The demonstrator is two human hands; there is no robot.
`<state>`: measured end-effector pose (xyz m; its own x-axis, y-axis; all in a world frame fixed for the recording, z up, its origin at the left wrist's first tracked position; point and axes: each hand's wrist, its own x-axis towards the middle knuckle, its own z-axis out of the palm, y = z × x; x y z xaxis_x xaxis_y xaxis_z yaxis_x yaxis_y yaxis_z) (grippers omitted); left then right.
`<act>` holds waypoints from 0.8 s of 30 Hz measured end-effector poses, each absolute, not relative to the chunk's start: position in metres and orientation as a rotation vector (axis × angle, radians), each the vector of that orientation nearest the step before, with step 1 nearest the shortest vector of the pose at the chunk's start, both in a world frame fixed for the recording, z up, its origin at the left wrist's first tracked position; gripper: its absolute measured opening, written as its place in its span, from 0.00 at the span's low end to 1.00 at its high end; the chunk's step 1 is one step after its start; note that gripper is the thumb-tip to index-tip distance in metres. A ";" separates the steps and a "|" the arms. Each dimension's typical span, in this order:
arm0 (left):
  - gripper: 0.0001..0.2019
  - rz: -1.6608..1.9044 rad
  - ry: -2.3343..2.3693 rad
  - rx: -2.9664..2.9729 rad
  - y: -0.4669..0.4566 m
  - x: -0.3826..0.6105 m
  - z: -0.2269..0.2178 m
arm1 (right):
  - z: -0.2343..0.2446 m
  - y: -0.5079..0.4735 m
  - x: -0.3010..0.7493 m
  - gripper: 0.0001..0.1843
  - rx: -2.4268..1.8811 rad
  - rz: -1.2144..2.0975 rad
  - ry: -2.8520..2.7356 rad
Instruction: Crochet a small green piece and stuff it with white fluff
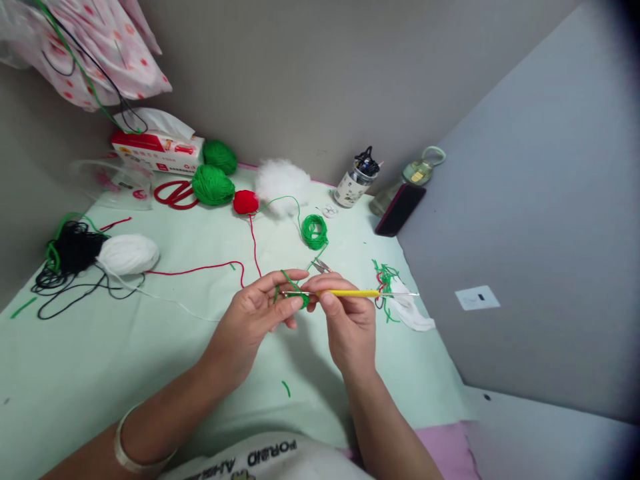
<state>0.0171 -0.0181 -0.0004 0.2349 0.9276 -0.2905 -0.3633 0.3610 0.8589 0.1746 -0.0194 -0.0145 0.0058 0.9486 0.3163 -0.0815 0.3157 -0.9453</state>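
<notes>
My left hand (263,303) pinches a small green crochet piece (304,301) between thumb and fingers, with green yarn looped over its raised index finger. In my right hand (350,323) is a crochet hook (353,293) with a yellow handle, held level, its metal tip reaching across to the left fingers at the green piece. The exact stitches are too small to make out. From the hands, the green strand runs up to a wound ring of green yarn (315,232). Small scissors (321,266) lie just behind my fingers, partly covered.
Green yarn balls (213,185), a red ball (246,202), white stuffing (283,183) and red-handled scissors (176,195) lie along the back. White yarn (129,254) and black yarn (80,247) sit left. A jar (356,181), phone (401,210), bottle (419,170) and yarn scraps (387,283) are right.
</notes>
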 end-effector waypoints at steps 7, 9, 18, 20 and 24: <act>0.13 0.987 0.897 0.724 -0.018 0.017 0.001 | -0.011 -0.020 0.174 0.08 -0.922 1.062 -1.181; 0.13 0.978 0.913 0.729 -0.019 0.015 0.000 | -0.009 -0.020 0.174 0.10 -0.937 1.040 -1.141; 0.11 0.957 0.934 0.717 -0.018 0.012 -0.003 | -0.003 -0.023 0.180 0.10 -0.938 0.846 -1.201; 0.11 0.953 0.924 0.715 -0.017 0.013 -0.004 | -0.004 -0.024 0.181 0.10 -0.920 0.864 -1.234; 0.11 0.957 0.907 0.721 -0.017 0.013 -0.004 | -0.006 -0.024 0.181 0.10 -0.894 0.913 -1.253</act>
<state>0.0135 -0.0170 -0.0044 0.2828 0.9051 -0.3175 -0.3658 0.4078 0.8366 0.1809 -0.0237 -0.0062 0.0863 0.9237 0.3734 -0.0722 0.3796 -0.9223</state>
